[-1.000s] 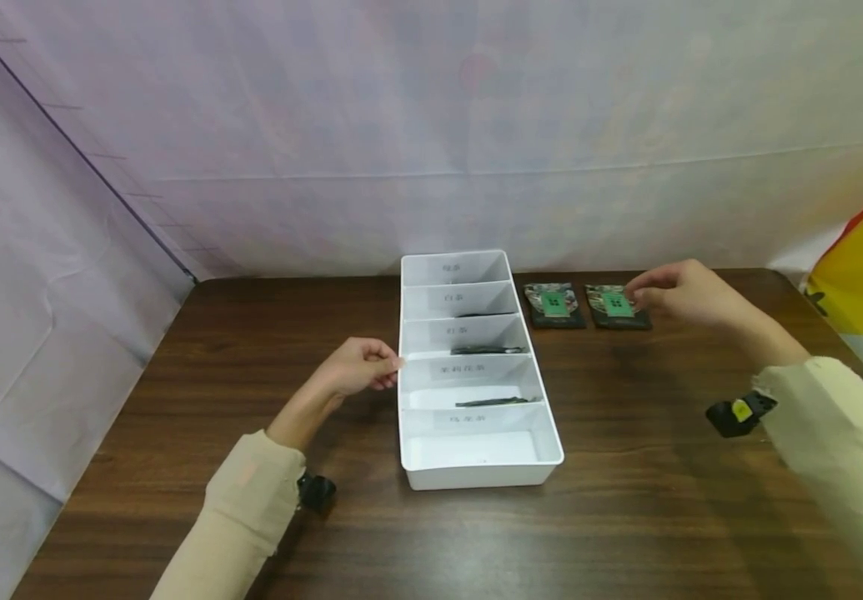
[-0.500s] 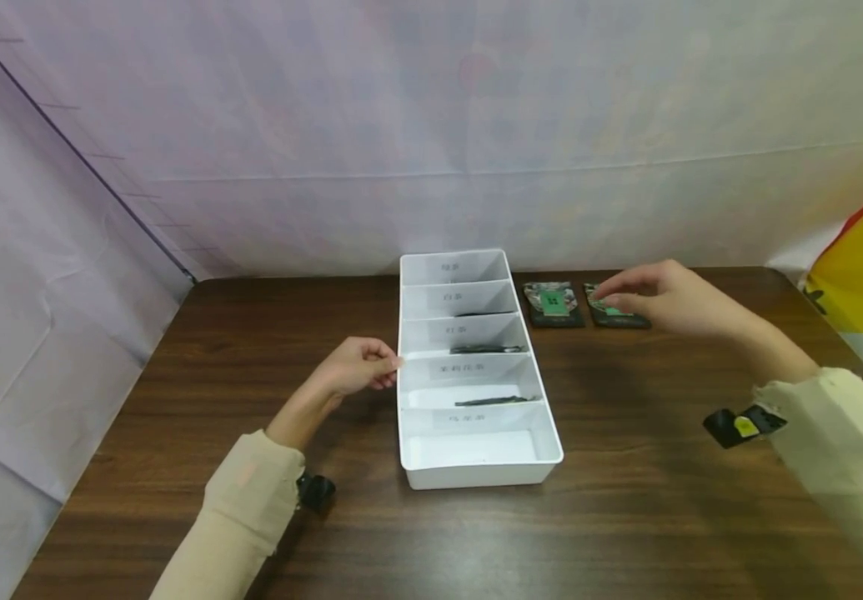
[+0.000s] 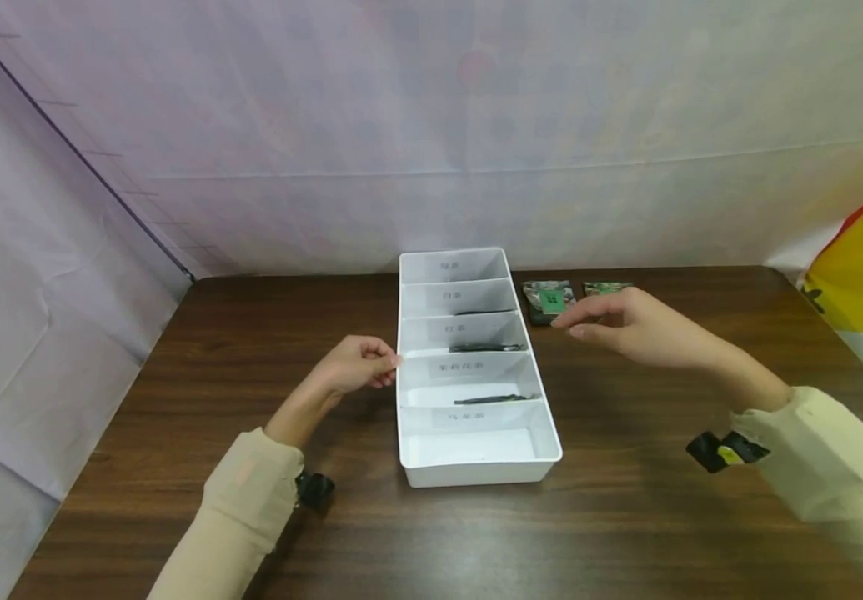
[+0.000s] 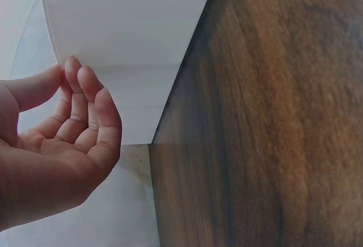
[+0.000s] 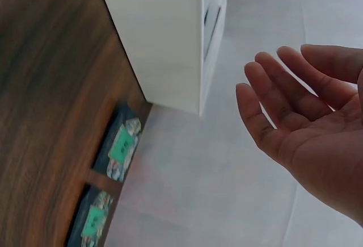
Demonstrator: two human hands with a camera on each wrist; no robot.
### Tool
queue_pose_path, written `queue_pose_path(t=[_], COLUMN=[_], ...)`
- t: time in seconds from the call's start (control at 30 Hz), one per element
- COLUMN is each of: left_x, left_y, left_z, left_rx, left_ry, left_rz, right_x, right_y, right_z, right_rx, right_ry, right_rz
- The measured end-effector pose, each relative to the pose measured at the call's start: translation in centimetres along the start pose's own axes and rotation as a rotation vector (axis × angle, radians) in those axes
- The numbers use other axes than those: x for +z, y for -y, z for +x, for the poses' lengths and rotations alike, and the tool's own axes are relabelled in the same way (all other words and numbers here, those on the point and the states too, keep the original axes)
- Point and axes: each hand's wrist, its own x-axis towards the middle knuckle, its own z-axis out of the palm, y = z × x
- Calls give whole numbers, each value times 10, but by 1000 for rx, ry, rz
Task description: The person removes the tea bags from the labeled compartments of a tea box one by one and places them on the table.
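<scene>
Hands at a white tray (image 3: 476,467) on the table (image 3: 176,433). Left hand (image 3: 356,367) pinches the tray's left rim. Right hand (image 3: 626,325), fingers relaxed and holding nothing, hovers over two packets (image 3: 549,300) near the far edge.

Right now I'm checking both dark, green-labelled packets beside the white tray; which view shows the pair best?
The right wrist view: both dark, green-labelled packets lie unobstructed on the table. In the head view the right hand hides most of the farther packet. The left wrist view shows neither.
</scene>
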Motion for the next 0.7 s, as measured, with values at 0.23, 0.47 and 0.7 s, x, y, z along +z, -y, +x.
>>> queue_pose_path(t=[0.23, 0.47, 0.7], left_x=[0, 0, 1], left_y=[-1, 0, 1], left_z=[0, 0, 1], left_rx=[0, 1, 5], left_ry=[3, 3, 4], left_rz=[-6, -3, -31], right_x=[17, 28, 38], right_y=[7, 12, 12], right_z=[-1, -2, -4], right_rx=[-53, -97, -133], right_ry=[51, 92, 122], right_rz=[42, 56, 60])
